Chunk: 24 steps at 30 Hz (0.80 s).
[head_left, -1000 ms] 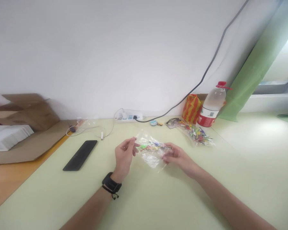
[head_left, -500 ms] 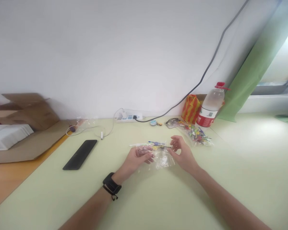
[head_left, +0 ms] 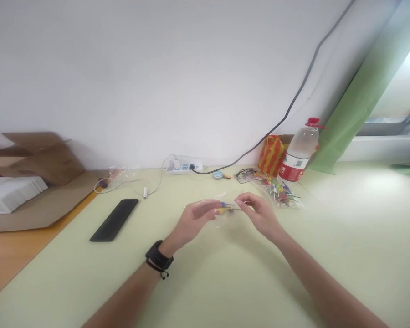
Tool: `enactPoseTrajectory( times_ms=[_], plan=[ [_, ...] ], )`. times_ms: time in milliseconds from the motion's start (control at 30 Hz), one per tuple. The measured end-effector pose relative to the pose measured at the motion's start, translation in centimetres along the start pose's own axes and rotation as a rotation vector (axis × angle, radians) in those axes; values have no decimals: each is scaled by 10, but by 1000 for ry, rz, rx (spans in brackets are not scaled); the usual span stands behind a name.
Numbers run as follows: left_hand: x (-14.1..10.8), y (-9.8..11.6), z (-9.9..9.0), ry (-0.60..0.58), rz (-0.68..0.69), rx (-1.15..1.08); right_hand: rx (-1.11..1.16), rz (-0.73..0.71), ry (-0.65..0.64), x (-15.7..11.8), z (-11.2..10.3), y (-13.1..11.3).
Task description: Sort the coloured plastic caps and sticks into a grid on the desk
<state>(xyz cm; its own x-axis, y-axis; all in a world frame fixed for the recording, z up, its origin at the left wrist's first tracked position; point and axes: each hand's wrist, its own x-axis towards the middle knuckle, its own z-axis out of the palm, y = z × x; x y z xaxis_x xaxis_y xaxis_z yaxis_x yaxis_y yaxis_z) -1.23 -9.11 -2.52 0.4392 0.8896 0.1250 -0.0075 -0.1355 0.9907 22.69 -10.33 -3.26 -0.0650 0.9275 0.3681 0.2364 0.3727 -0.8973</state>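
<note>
My left hand (head_left: 196,217), with a black watch (head_left: 159,256) on its wrist, is closed around small coloured plastic pieces. Blue-purple (head_left: 223,204) and yellow (head_left: 222,210) parts stick out past its fingertips. Beneath them a clear plastic bag (head_left: 221,222) is faintly visible; its outline is hard to follow. My right hand (head_left: 258,213) faces it with thumb and forefinger pinched. A thin dark stick (head_left: 237,209) ends close to the right thumb, but what this pinch holds is too small to tell.
A clear bag of coloured plastic pieces (head_left: 283,193) lies right, before a large water bottle (head_left: 297,155) and a red-yellow striped bag (head_left: 272,155). A black flat slab (head_left: 114,220) lies left. By the wall are a power strip (head_left: 184,168) and an open cardboard box (head_left: 54,159).
My right hand has moved slightly left, its fingers coming together. The left hand has risen a little. The clear bag between them shows less, and the pieces are more covered by the left fingers.
</note>
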Motion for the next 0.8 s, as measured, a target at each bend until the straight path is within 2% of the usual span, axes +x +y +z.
enactPoseTrajectory(
  times_ms=[133,300,467,633,800],
  plan=[
    [19,32,-11,-127,-14,-35,261,111,-24,23,-5,-25],
    [46,67,-21,-239,-89,-159,391,184,-90,70,-22,-46],
    [56,62,-31,-284,-108,-293,520,280,-312,97,-29,-41],
    [55,50,-41,-375,-161,-347,523,303,-485,95,-24,-33],
    [48,53,-43,-503,-160,-369,457,292,-750,88,-21,-44]
  ],
)
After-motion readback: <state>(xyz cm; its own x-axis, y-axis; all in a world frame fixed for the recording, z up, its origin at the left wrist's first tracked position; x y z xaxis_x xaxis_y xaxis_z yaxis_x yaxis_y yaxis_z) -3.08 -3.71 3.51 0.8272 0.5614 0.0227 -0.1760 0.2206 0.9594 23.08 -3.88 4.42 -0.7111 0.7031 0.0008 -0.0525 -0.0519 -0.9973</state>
